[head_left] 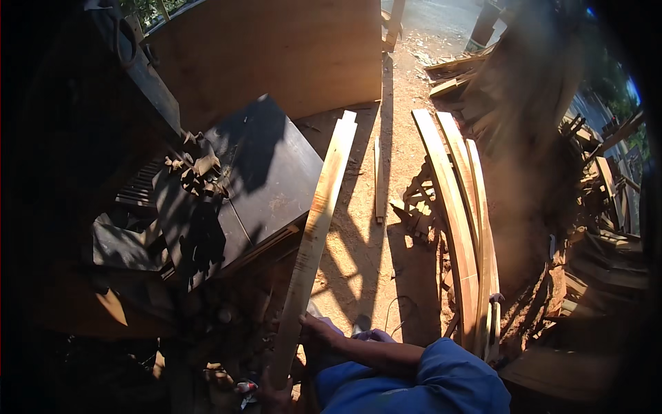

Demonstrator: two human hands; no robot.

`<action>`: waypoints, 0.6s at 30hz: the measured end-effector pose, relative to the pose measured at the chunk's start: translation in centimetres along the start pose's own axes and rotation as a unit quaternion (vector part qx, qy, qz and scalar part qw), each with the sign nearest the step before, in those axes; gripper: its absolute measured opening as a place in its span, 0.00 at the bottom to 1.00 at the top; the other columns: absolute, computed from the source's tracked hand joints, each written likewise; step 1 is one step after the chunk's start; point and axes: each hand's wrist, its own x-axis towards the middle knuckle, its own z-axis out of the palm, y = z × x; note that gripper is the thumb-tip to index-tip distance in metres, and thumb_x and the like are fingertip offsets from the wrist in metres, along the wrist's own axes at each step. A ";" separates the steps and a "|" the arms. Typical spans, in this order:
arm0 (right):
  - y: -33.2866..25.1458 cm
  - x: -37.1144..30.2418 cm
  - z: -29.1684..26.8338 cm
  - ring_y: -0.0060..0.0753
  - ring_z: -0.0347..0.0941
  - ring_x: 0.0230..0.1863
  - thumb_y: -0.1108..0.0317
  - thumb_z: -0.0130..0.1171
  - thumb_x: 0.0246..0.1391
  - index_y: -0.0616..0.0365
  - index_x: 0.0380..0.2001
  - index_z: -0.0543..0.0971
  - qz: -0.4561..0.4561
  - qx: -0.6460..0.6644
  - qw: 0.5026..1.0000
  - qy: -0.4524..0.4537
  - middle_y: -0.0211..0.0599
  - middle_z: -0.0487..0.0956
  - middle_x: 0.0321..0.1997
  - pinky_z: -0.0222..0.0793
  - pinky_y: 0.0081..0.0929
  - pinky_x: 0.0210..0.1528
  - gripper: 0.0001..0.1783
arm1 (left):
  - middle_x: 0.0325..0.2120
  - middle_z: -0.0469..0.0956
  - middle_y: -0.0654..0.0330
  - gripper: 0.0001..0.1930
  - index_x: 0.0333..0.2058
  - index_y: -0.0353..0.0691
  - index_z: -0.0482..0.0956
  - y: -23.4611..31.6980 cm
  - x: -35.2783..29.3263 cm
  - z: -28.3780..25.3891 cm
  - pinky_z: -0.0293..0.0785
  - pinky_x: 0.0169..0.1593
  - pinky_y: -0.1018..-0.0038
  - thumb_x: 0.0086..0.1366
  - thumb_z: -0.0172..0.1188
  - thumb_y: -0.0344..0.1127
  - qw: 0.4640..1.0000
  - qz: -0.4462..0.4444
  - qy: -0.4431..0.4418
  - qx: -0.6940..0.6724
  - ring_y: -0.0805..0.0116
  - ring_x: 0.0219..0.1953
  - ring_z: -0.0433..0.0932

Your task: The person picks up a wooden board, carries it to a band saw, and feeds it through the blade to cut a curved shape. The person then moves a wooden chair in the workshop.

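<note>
A long pale wooden plank (318, 221) slants up and away from me, with a narrower stepped tongue at its far end. My right hand (318, 331) reaches across my body and is closed around the plank's right edge. Lower down, in shadow, my left hand (274, 392) grips the near end of the same plank; its fingers are partly lost in the dark. Just left of the plank lies a dark flat-topped machine table (276, 159), with tree-like shadows over it.
Several long boards (448, 193) lean together on my right. A thin wooden strip (379, 179) lies on the sunlit, dusty ground (358, 276). A large brown panel (276, 55) stands behind the machine table. Scrap wood (607, 241) is heaped at the far right.
</note>
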 end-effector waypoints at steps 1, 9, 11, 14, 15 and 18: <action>-0.6 1.1 1.0 0.44 0.71 0.63 0.39 0.46 0.66 0.62 0.62 0.66 -0.013 0.003 1.000 0.027 0.48 0.74 0.62 0.64 0.47 0.66 0.37 | 0.39 0.79 0.47 0.30 0.53 0.35 0.72 -0.6 -0.3 0.0 0.79 0.43 0.56 0.55 0.73 0.42 0.999 0.019 0.017 0.030 0.47 0.40 0.81; -8.0 1.1 0.2 0.46 0.79 0.43 0.20 0.43 0.51 0.65 0.45 0.75 -0.249 -0.185 0.950 0.039 0.48 0.81 0.38 0.74 0.42 0.50 0.51 | 0.48 0.72 0.46 0.40 0.63 0.37 0.62 5.7 9.9 -0.5 0.70 0.51 0.52 0.60 0.67 0.54 0.963 0.257 -0.005 0.076 0.46 0.50 0.73; -10.6 -0.3 -0.7 0.42 0.81 0.40 0.22 0.44 0.54 0.64 0.43 0.76 -0.305 -0.235 0.921 0.056 0.45 0.82 0.36 0.77 0.40 0.46 0.47 | 0.51 0.70 0.47 0.35 0.64 0.40 0.61 10.9 13.6 -4.9 0.71 0.53 0.51 0.66 0.61 0.51 0.930 0.360 0.074 0.033 0.47 0.51 0.72; -14.8 -1.9 3.5 0.33 0.80 0.32 0.21 0.52 0.49 0.64 0.33 0.79 -0.353 -0.503 0.788 0.049 0.38 0.82 0.27 0.75 0.34 0.34 0.47 | 0.56 0.64 0.47 0.30 0.66 0.44 0.57 18.6 16.5 -14.5 0.71 0.57 0.46 0.70 0.53 0.48 0.831 0.507 0.217 0.068 0.47 0.54 0.71; -16.0 -2.9 7.4 0.33 0.80 0.31 0.22 0.54 0.49 0.65 0.34 0.79 -0.355 -0.540 0.762 0.039 0.39 0.81 0.25 0.74 0.35 0.33 0.46 | 0.57 0.63 0.46 0.29 0.67 0.47 0.55 19.9 17.0 -17.7 0.69 0.59 0.41 0.72 0.48 0.48 0.762 0.554 0.312 0.126 0.45 0.56 0.70; -18.0 -4.3 12.4 0.36 0.80 0.29 0.24 0.59 0.47 0.65 0.35 0.79 -0.297 -0.639 0.710 -0.015 0.42 0.80 0.23 0.71 0.36 0.30 0.45 | 0.63 0.61 0.38 0.30 0.67 0.37 0.54 26.5 15.6 -30.4 0.62 0.65 0.37 0.73 0.45 0.48 0.533 0.595 0.535 0.275 0.35 0.65 0.61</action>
